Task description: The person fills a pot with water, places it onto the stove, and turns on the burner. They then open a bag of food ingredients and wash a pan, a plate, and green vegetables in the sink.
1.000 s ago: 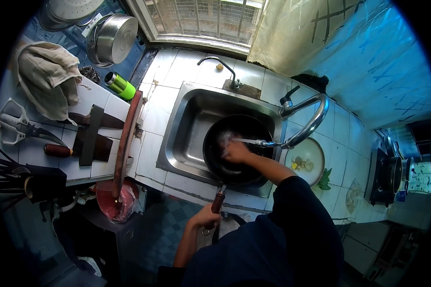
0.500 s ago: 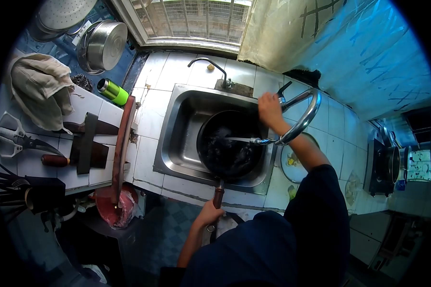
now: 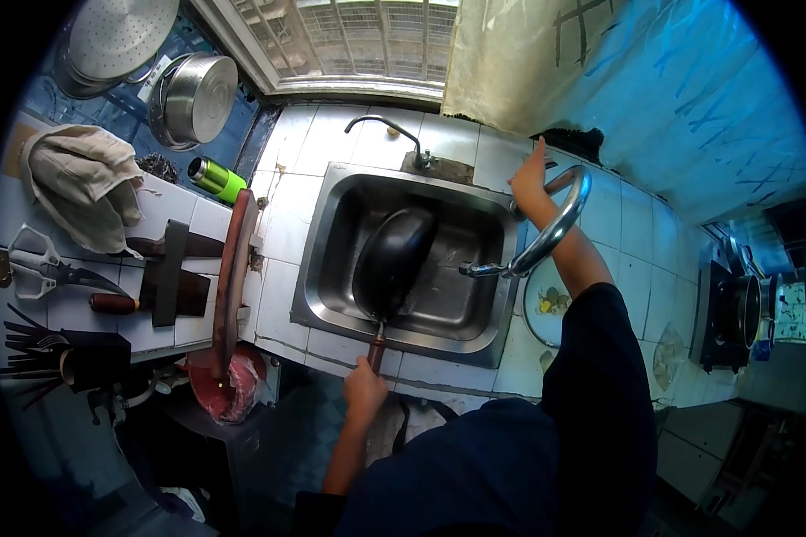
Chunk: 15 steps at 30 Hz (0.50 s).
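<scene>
My left hand point(image 3: 365, 390) is closed around the wooden handle point(image 3: 378, 351) of a black wok point(image 3: 394, 262). The wok is tipped on its side within the steel sink point(image 3: 306, 295), its bowl toward the left half of the basin. At the back right of the sink, my right hand point(image 3: 532, 179) is at the base of a curved chrome faucet point(image 3: 560, 234), with a finger stretched out by the lever. I see no stream at the spout. The lever is partly hidden by the hand.
A second tap point(image 3: 394, 123) stands behind the sink. Right of it lies a plate with food scraps point(image 3: 546, 304). Knives point(image 3: 184, 291), scissors point(image 3: 40, 268), a cloth point(image 3: 85, 183) and a green bottle point(image 3: 217, 179) are on the left counter. A pan sits on the stove point(image 3: 734, 309).
The wok has gone from level under running water to tipped over toward the left. The stream from the faucet has stopped. My right hand's fingers have straightened at the lever.
</scene>
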### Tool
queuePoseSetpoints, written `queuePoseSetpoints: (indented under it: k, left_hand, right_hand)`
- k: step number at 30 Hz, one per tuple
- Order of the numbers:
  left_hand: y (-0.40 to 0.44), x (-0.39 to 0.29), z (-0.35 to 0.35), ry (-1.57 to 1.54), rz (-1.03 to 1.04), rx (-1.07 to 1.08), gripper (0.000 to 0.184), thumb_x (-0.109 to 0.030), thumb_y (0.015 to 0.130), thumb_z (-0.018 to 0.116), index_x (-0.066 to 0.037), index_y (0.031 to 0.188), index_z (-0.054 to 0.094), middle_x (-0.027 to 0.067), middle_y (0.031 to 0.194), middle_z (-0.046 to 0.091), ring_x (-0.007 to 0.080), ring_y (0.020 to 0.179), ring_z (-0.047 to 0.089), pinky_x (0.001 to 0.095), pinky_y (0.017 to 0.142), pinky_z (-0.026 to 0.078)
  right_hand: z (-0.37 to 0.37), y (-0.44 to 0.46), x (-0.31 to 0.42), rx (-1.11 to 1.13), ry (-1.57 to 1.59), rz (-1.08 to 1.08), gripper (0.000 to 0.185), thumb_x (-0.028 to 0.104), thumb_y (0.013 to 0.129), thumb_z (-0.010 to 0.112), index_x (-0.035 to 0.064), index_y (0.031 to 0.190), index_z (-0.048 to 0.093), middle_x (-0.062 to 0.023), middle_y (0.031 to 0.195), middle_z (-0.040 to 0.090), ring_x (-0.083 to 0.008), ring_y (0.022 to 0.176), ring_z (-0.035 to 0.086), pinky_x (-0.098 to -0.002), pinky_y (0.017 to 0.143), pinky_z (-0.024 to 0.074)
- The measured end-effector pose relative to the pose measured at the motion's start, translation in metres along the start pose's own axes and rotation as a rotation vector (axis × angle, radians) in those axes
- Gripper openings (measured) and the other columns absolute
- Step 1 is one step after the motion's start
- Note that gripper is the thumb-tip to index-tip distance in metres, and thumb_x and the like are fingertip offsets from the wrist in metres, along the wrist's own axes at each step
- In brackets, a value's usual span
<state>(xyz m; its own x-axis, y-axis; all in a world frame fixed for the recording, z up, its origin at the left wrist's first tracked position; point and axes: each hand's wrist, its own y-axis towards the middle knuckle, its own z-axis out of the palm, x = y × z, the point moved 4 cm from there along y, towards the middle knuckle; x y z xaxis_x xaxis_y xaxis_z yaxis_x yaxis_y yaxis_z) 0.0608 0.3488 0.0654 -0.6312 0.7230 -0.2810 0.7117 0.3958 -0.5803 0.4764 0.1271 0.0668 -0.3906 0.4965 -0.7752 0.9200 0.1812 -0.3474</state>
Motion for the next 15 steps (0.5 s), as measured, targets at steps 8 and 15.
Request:
queuePoseSetpoints:
  k: [8,15]
  left_hand:
    - [-0.012,0.008,-0.006,0.152,-0.054,-0.118,0.026,-0.009,0.077,0.057,-0.002,0.097,0.043,0.0204,0.086,0.061,0.0331,0.081,0.061,0.0384,0.071,0.049]
    - [-0.015,0.011,-0.001,0.233,-0.067,-0.106,0.026,-0.010,0.079,0.056,-0.004,0.101,0.044,0.0182,0.094,0.059,0.0287,0.084,0.061,0.0364,0.072,0.050]
  right_hand:
    - [-0.017,-0.160,0.138,0.160,1.515,-0.538,0.049,0.047,0.083,0.047,0.0029,0.104,0.056,-0.0145,0.098,0.057,-0.0301,0.099,0.050,-0.0411,0.096,0.0313]
    - [-0.073,-0.203,0.204,0.967,3.763,-0.431,0.045,0.028,0.085,0.054,0.0077,0.123,0.042,-0.0090,0.118,0.051,-0.0254,0.112,0.045,-0.0394,0.100,0.0302]
